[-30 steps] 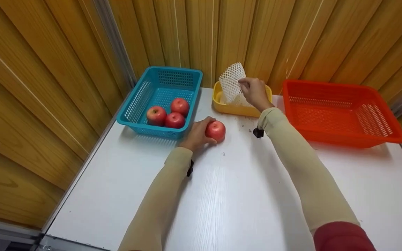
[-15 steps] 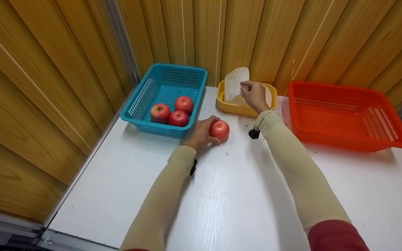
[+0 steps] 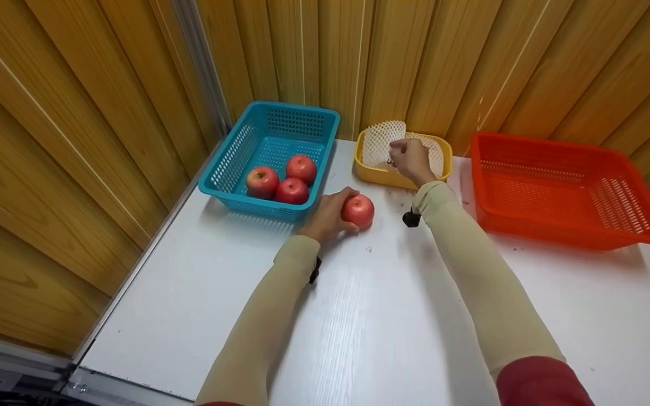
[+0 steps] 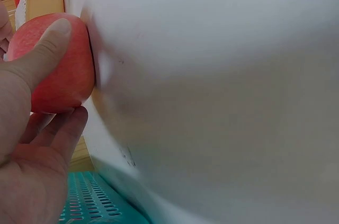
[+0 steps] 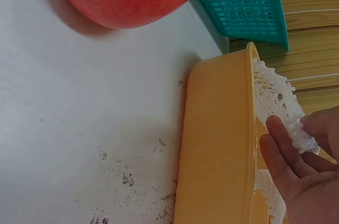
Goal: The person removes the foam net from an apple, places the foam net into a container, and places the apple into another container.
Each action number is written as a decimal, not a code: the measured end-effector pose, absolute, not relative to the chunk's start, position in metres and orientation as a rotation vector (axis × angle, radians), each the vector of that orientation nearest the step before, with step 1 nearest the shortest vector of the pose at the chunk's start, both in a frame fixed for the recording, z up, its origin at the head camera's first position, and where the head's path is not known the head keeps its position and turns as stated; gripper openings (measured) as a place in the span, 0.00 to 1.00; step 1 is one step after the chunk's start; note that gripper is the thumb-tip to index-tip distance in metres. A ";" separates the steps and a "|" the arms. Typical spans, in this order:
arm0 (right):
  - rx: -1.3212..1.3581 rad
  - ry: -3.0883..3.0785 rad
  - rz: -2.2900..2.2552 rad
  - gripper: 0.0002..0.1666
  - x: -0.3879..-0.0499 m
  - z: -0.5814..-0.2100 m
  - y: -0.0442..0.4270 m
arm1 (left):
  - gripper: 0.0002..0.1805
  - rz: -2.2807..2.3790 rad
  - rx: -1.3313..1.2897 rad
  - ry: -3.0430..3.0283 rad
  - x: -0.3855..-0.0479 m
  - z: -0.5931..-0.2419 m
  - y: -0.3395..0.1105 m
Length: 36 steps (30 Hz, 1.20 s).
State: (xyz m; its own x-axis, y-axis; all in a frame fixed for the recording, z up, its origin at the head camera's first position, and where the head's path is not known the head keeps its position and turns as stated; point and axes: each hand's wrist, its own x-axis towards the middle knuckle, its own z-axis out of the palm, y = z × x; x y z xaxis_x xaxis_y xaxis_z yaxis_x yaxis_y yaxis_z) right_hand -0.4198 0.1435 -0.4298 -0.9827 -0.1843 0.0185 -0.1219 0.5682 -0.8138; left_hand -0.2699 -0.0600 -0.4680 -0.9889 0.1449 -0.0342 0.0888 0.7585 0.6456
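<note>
My left hand [image 3: 328,216] holds a red apple [image 3: 358,212] that rests on the white table, thumb on one side and fingers on the other, as the left wrist view shows. Over the small yellow bin [image 3: 384,176], my right hand [image 3: 412,159] pinches the edge of a white foam fruit net [image 5: 280,94] between thumb and fingers. That net stands partly above the rim on the left side. More white foam netting [image 3: 433,152] lies in the bin, partly hidden by the hand.
A blue basket [image 3: 229,198] at the left holds three red apples [image 3: 292,191]. To the right stands a red-orange basket [image 3: 562,235]. Wood-patterned panels [image 3: 415,62] close off the back and left of the white table [image 3: 381,316]. Dark specks lie before the bin.
The foam net has sunk lower into the yellow bin, with the right hand moving slightly down too. The left hand still holds the apple in place. The head view has shifted slightly.
</note>
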 end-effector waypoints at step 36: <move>-0.625 2.963 -0.296 0.45 -0.399 -0.440 0.133 | 0.42 0.996 0.237 2.914 -0.269 -0.469 -0.061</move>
